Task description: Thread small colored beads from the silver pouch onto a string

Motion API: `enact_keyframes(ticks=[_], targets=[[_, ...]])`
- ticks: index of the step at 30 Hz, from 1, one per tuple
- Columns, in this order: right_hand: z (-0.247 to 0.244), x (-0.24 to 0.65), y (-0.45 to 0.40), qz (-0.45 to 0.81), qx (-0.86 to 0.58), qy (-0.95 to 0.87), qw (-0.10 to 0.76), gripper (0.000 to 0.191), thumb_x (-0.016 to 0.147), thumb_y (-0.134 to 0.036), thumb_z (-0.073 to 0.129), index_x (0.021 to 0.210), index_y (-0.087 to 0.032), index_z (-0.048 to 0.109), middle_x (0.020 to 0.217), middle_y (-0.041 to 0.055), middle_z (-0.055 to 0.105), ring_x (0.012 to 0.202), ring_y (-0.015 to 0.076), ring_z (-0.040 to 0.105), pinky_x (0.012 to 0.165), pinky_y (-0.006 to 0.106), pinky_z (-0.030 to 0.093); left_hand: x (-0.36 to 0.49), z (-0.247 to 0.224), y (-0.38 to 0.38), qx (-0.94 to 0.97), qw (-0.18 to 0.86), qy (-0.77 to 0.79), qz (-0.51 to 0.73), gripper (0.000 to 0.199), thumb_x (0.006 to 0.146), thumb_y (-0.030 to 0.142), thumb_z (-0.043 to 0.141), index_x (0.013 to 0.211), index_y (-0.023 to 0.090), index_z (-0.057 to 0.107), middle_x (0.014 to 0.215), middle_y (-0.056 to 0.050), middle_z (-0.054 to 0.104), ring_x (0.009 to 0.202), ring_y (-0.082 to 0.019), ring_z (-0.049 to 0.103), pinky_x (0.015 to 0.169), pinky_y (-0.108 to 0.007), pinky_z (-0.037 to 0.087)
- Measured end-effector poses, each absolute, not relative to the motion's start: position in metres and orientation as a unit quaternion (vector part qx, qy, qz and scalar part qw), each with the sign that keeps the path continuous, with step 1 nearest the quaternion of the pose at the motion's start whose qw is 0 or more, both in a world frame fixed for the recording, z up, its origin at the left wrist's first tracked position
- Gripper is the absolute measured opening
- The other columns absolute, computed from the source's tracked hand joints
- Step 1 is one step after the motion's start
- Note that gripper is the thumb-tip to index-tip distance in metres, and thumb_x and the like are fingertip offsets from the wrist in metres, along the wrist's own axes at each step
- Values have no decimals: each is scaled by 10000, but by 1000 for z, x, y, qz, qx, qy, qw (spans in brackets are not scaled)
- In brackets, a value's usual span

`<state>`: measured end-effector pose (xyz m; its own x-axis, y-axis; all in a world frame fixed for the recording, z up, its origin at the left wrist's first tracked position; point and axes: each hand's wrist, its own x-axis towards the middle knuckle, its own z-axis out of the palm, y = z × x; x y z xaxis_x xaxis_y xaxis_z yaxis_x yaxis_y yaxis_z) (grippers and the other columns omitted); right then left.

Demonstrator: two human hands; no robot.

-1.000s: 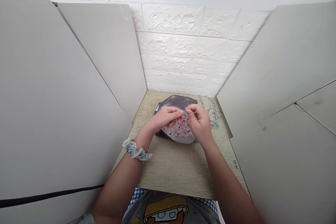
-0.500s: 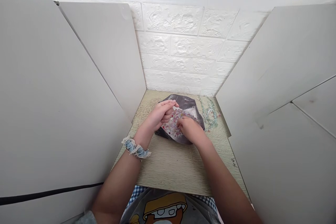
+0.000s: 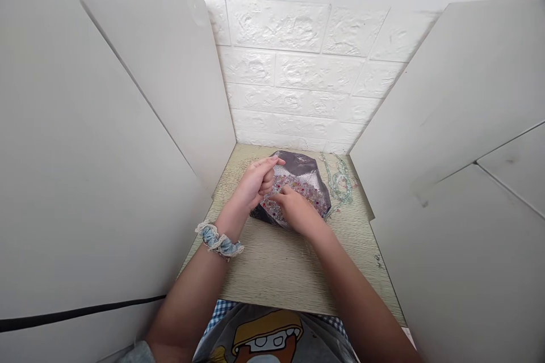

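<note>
On the wooden tabletop lies a dark bag [image 3: 298,164] with a shiny silvery inside, spread open. Many small pink, clear and red beads [image 3: 310,193] are heaped on it. My left hand [image 3: 258,181] is held above the bag's left side, thumb and forefinger pinched and the other fingers curled; whatever is in the pinch is too small to make out. Lower and to the right, my right hand [image 3: 294,208] reaches over the beads with its fingers closed together, its fingertips close to the left hand. What those fingertips hold is hidden.
Strands of pale green beads [image 3: 342,184] lie on the table [image 3: 281,269] right of the bag. White panels [image 3: 157,85] [image 3: 430,125] close in both sides, and a white brick-patterned wall [image 3: 298,74] stands behind. Two small metallic bits [image 3: 377,261] sit near the right edge.
My right hand has moved left, away from the middle of the beads and towards my left hand, uncovering more beads. My left hand has stayed pinched and shifted only slightly.
</note>
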<state>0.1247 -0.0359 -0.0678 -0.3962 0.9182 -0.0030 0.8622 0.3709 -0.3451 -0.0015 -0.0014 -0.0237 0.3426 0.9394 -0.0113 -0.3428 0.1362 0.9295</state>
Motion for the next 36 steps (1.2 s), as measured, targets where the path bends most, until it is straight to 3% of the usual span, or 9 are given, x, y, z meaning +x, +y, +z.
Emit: enact_keyframes(ticks=[4, 9, 14, 36], targets=[[-69, 120, -36, 155, -516, -838, 91, 385, 768, -95, 335, 1018, -294, 550, 817, 41, 448, 693, 134, 432, 533, 218, 276, 0, -23, -4, 465, 675, 331, 467, 215, 736, 359, 523, 789, 151, 530, 438, 91, 154, 351, -26, 106, 318, -152, 73], [-70, 114, -36, 175, -517, -830, 117, 252, 819, -215, 359, 913, -223, 592, 869, 62, 468, 750, 145, 454, 562, 226, 304, 1, -22, -4, 464, 676, 339, 462, 206, 736, 356, 518, 780, 155, 527, 431, 94, 155, 346, -27, 105, 315, -152, 83], [-69, 108, -38, 166, -513, -833, 123, 264, 835, -284, 343, 823, -190, 589, 907, 67, 494, 782, 146, 475, 555, 222, 310, 1, -21, -4, 468, 673, 343, 459, 201, 734, 352, 516, 753, 153, 531, 420, 93, 165, 328, -24, 131, 308, -153, 91], [-72, 95, -29, 186, -505, -833, 133, 264, 808, -133, 280, 975, -170, 481, 947, 91, 546, 823, 173, 520, 593, 251, 375, 5, -21, -3, 464, 679, 380, 422, 198, 709, 326, 515, 648, 145, 464, 462, 69, 291, 338, -14, 246, 335, -147, 164]])
